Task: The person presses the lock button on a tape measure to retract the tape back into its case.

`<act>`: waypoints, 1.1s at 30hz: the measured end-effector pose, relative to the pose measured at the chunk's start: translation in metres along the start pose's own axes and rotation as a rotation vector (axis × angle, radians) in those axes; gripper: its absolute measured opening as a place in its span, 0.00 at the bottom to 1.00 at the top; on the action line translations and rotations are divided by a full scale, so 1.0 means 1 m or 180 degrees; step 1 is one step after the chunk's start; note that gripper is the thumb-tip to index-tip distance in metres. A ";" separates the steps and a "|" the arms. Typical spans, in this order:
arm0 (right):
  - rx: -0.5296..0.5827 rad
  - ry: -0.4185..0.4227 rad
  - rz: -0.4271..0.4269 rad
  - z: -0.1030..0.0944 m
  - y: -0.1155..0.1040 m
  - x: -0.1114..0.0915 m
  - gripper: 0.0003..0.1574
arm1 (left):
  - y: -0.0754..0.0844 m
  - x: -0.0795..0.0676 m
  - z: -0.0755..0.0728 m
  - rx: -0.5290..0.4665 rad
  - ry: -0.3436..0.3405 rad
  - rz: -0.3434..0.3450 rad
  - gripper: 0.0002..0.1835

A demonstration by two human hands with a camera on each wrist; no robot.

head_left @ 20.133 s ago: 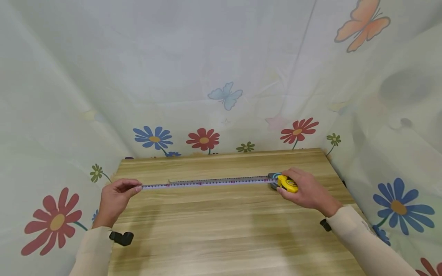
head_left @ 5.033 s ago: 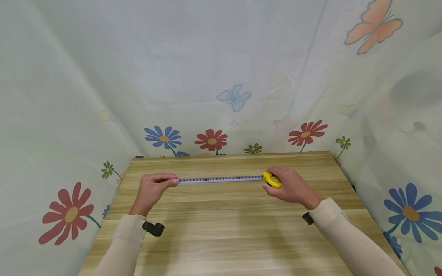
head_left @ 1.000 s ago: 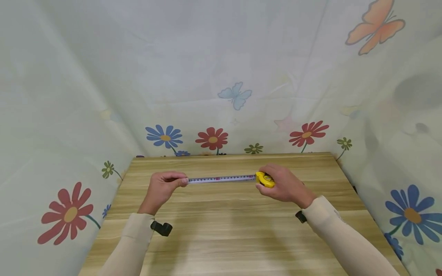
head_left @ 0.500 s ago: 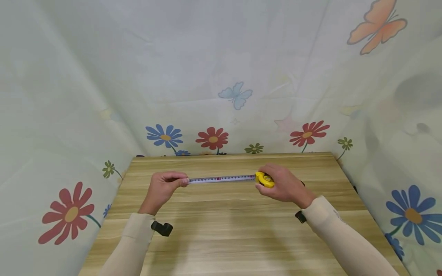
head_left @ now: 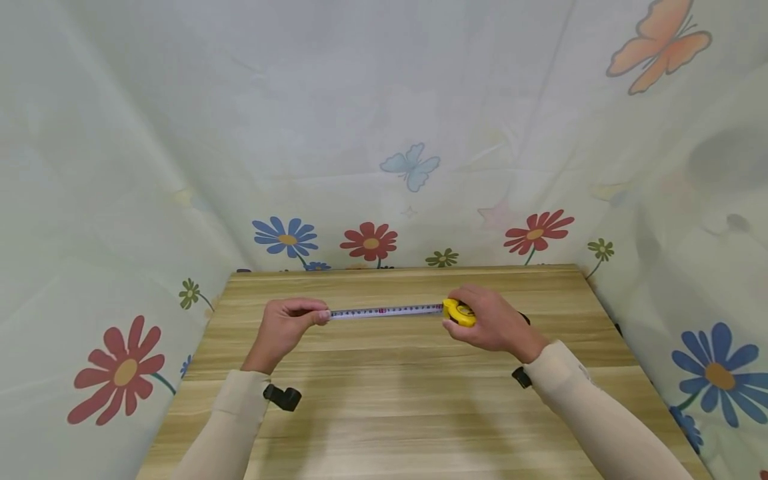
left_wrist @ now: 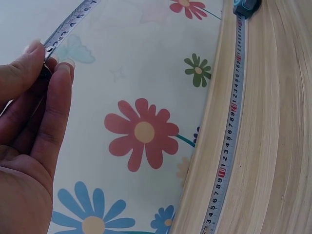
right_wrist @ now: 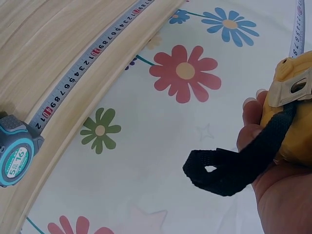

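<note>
My right hand (head_left: 495, 323) grips a yellow tape measure (head_left: 461, 313), and its white blade (head_left: 387, 311) runs out leftward. The thumb and fingers of my left hand (head_left: 285, 330) pinch the blade's end; in the left wrist view a dark end hook (left_wrist: 45, 71) shows at the fingertips. A black strap loop (right_wrist: 229, 168) hangs from the yellow case in the right wrist view. Both wrist views show a grey and teal tape measure (right_wrist: 18, 152) lying on the table, its blade (left_wrist: 228, 146) extended. In the head view I cannot make this second tape measure out.
The wood-grain table (head_left: 384, 407) reaches back to a pale cloth wall (head_left: 336, 120) printed with flowers and butterflies. Similar cloth encloses the left and right sides. A black wrist camera (head_left: 282, 398) sits at my left cuff.
Compared with the oldest frame, the hands are closer together and the yellow tape's blade is shorter. The grey tape measure, seen then, is hidden in the head view. The last second shows almost no movement.
</note>
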State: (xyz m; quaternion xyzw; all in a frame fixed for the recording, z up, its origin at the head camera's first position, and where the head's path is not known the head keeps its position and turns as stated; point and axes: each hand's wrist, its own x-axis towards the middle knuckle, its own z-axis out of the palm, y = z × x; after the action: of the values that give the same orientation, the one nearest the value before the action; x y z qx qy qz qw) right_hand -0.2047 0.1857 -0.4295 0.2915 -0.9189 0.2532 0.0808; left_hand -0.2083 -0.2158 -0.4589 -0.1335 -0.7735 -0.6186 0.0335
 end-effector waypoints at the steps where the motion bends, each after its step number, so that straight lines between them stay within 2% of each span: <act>1: -0.0007 0.0005 -0.0001 0.000 0.000 0.000 0.20 | 0.000 0.000 0.000 0.0003 -0.0010 0.0007 0.09; 33: 0.0019 -0.0047 0.0028 0.000 -0.004 0.001 0.21 | 0.008 -0.002 0.003 -0.0005 -0.0050 0.0049 0.08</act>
State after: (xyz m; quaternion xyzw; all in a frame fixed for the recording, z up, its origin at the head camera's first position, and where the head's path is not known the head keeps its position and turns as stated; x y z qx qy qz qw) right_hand -0.2032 0.1826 -0.4282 0.2896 -0.9200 0.2542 0.0720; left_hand -0.2042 -0.2111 -0.4524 -0.1444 -0.7722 -0.6179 0.0321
